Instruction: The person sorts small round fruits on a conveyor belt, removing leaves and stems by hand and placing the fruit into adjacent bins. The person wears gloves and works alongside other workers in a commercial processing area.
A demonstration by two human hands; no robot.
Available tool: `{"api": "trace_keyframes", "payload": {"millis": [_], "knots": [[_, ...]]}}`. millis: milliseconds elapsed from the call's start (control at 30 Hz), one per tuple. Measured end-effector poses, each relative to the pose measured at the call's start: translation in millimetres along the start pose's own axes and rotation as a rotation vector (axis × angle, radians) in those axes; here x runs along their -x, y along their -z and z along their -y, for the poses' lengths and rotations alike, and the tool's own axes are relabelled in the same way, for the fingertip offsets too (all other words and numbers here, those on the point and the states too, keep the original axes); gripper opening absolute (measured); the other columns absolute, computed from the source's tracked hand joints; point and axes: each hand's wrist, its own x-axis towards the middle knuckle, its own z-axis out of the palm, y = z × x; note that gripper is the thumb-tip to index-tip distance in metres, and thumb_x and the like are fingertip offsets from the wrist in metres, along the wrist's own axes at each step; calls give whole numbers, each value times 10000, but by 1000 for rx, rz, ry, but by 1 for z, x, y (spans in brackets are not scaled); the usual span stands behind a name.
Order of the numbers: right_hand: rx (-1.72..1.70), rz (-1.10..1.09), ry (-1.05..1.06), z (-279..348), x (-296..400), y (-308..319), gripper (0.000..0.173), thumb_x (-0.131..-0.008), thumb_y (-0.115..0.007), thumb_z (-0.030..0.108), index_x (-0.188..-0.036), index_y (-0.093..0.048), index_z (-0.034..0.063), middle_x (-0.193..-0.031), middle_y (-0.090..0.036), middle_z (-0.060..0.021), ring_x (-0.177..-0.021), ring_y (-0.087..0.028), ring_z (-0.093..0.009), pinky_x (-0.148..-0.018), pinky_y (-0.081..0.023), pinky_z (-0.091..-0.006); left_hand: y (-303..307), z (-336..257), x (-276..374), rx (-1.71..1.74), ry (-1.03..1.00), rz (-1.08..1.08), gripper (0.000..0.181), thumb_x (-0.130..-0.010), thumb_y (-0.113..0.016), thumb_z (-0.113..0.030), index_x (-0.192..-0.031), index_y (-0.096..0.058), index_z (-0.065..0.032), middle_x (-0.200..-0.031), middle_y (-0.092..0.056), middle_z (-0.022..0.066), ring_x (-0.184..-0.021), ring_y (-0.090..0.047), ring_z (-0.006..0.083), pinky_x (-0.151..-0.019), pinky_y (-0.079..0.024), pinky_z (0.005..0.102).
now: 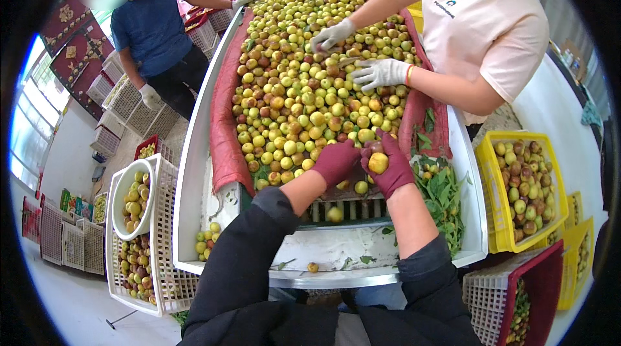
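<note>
A large heap of green, yellow and reddish-brown jujube-like fruits (310,74) covers a white sorting table (194,171) padded with red fabric (227,118). At the heap's near edge, my left hand (338,159), in a maroon glove, touches or nearly touches my right hand; whether its fingers hold a fruit is hidden. My right hand (390,166), gloved alike, is closed around a few fruits, among them a yellow one (378,163) and a dark reddish one. Just below both hands, single fruits lie by a slatted grate (335,214).
A co-worker's gloved hands (381,74) reach over the heap from the right; another co-worker (155,30) stands far left. Green leaves (444,195) pile at the table's right corner. A yellow crate of fruit (521,244) stands right; a white crate (167,249) with a white bowl (116,200) stands left.
</note>
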Motion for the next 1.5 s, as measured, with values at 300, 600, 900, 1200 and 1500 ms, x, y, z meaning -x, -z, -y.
{"api": "trace_keyframes", "payload": {"millis": [300,600,900,1200,1500], "knots": [[6,207,-327,-17,12,-30,617,-946,-390,613,-1387,-389,180,-1323,-512,-67,-1250,-478,-254,-1047,-375,-478,28,-19,19,365,-197,-418,487,-872,-651,-212,-1313,-483,-94,-1257,-542,181,-1189,-498,365,-1030,-368,455],[71,253,-461,-23,23,-43,507,-926,-498,559,-1232,-509,155,-1204,-593,-112,-1090,-604,-291,-577,-499,-270,26,59,-8,284,-160,-243,594,-894,-588,-366,-1428,-404,-182,-1504,-345,132,-1396,-248,434,-1120,-165,594],[16,101,-399,-26,9,-27,465,-897,-584,505,-1181,-534,141,-1067,-646,-121,-946,-668,-321,-570,-554,-353,44,187,-19,-279,391,-301,628,-783,-676,-202,-1368,-445,-206,-1408,-436,108,-1249,-444,382,-1020,-361,534],[106,97,-448,-31,1,-20,506,-872,-607,533,-1190,-538,145,-1075,-639,-142,-906,-660,-347,-562,-554,-354,24,136,58,-145,222,-234,288,-783,-536,-14,-1040,-635,-97,-1058,-580,154,-1017,-555,364,-858,-474,440],[30,61,-437,-23,4,-24,527,-868,-590,567,-1164,-543,133,-1040,-643,-128,-913,-659,-351,-547,-553,-352,59,177,24,191,390,-532,236,-780,-684,-201,-1008,-683,-141,-925,-680,112,-855,-658,315,-747,-524,395]]}}
